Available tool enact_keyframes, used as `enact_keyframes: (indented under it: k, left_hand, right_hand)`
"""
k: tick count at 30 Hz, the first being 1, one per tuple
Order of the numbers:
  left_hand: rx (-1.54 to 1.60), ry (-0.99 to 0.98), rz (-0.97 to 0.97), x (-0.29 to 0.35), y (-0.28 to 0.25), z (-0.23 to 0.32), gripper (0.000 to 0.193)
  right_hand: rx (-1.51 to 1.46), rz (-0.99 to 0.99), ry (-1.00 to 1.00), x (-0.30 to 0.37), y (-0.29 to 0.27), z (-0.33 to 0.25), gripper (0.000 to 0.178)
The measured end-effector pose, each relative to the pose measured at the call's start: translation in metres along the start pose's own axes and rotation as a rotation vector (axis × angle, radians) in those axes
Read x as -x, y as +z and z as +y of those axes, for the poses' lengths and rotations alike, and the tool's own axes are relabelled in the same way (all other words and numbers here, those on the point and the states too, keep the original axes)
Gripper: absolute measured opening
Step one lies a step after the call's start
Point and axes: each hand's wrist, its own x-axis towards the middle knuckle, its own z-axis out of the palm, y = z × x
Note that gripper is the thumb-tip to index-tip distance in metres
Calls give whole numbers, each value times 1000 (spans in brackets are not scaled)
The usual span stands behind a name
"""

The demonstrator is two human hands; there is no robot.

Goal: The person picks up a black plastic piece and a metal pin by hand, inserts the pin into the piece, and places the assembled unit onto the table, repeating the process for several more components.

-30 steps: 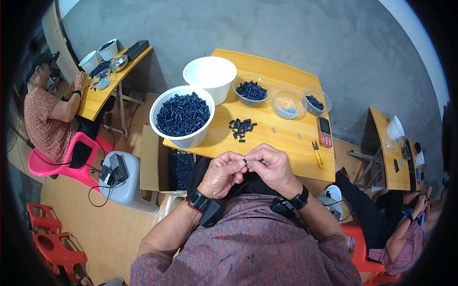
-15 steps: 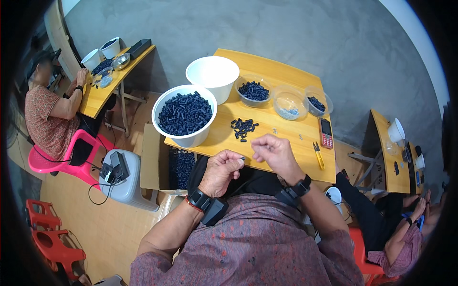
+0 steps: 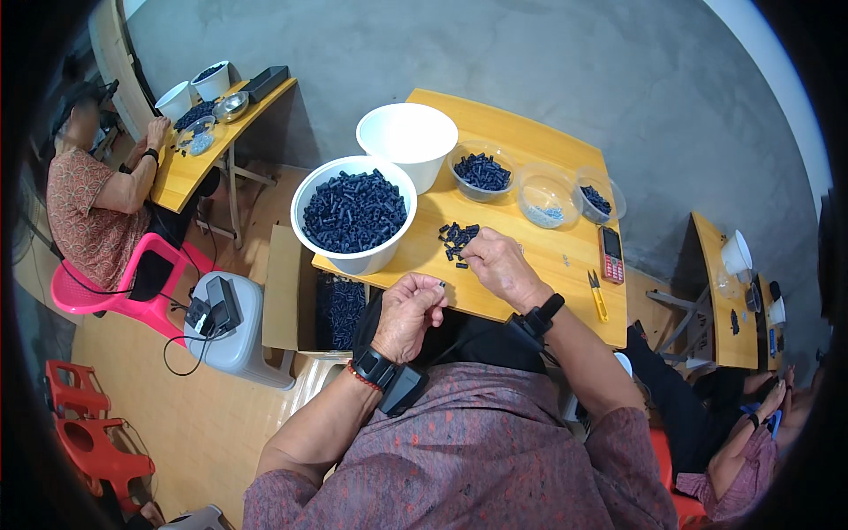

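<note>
My left hand (image 3: 409, 311), in front of the table's near edge, pinches a small black piece (image 3: 442, 284) whose tip shows between thumb and forefinger. My right hand (image 3: 503, 265) is over the near part of the table, fingers bent and closed at the right side of a loose pile of short black tube pieces (image 3: 454, 237). What its fingertips hold, if anything, is hidden. Left of the pile, a large white bucket (image 3: 305, 225) is heaped with the same black pieces (image 3: 355, 212). A second white bucket (image 3: 406, 132) stands behind it.
Clear tubs with black pieces (image 3: 482, 171) and small pale parts (image 3: 548, 214) stand farther back on the yellow table (image 3: 565, 305). A red phone (image 3: 611, 256) and yellow-handled snips (image 3: 598, 296) lie at right. Below left is a cardboard box (image 3: 287, 291). A co-worker (image 3: 97, 194) sits at another table.
My right hand has moved away from my left toward the pile of black pieces, and its fingers have closed. The left hand stays nearly in place with its piece. The view has shifted slightly.
</note>
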Motion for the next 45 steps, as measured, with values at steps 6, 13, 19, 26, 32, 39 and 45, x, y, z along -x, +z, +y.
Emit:
enact_keyframes:
  k: [6,13,19,26,32,39,45]
  left_hand:
    - [17,0,-23,-2,-1,-1,11]
    - [-31,53,-41,-1,-1,-6,14]
    - [-92,54,-69,0,0,-7,16]
    - [-76,1,-132,4,3,-5,11]
    - [-80,-21,-186,4,0,-6,10]
    - [-77,-64,-234,6,2,-2,10]
    - [-64,-113,-289,8,3,1,11]
  right_hand:
    - [46,-50,2,0,1,6,7]
    - [-160,94,88,21,-8,-11,4]
    - [-765,43,455,43,-19,-50,9]
    - [-921,14,430,53,-18,-54,19]
    - [-995,74,490,54,-16,-54,14]
    - [-1115,88,464,57,-12,-46,14]
    - [-1127,103,448,58,-13,-48,14]
